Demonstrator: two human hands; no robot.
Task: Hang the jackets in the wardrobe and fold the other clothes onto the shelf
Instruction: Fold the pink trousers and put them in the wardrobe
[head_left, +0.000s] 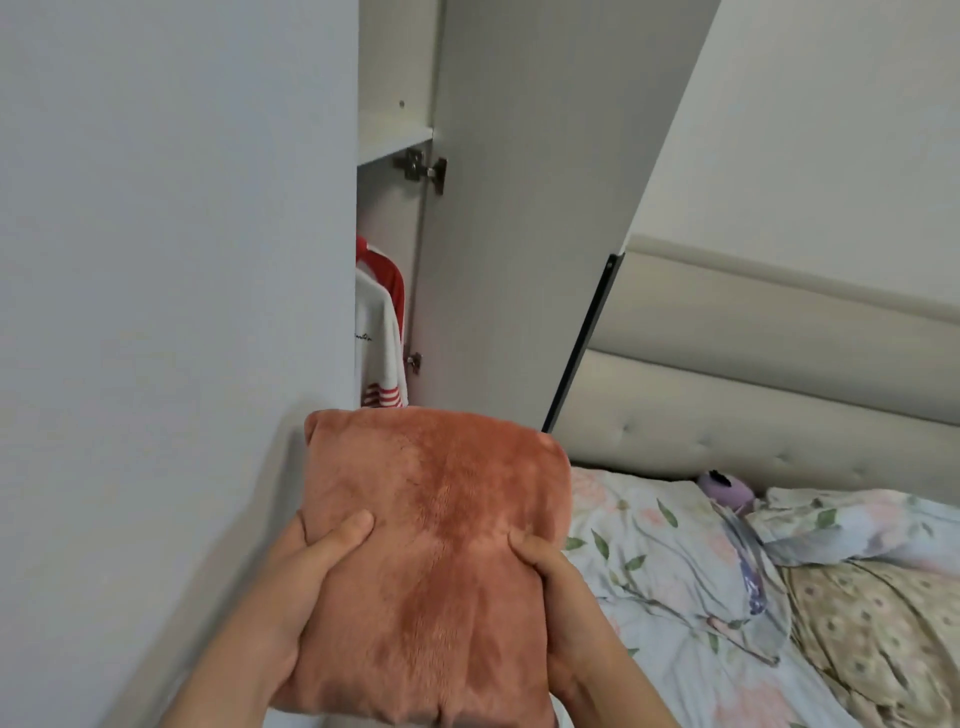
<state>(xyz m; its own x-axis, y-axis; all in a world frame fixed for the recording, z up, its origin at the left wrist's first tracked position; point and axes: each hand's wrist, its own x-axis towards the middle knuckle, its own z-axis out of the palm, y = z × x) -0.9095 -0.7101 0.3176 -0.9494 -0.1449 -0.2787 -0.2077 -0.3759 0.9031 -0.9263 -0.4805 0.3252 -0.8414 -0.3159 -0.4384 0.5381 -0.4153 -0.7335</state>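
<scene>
**A:** A bedroom is showing here: a pale wall (156, 208) is filling the left, a bed (675, 561) with flowered bedding is lying on the right, and the wardrobe (519, 218) is standing open between them.

**B:** Where is the folded piece sitting?

**A:** The rust plush garment (436, 519), already folded, is being held in the air in front of the wardrobe, well below the shelf (395, 136). The left grip (311, 561) is curling round its left edge with the thumb lying on top. The right grip (550, 577) is pinching the right edge the same way.

**B:** Is anything hanging inside?

**A:** A white and red jacket (379, 332) is hanging under the shelf.

**B:** What is looking risky?

**A:** The bundle is thick and soft, and it is being squeezed only at its sides. I am guessing the middle could be sagging and the folds slipping open while it is being lifted. The opening is also looking narrow, so a corner may be catching the door or dragging the jacket. If it is landing half on the shelf lip, it is likely to be sliding off again.
</scene>
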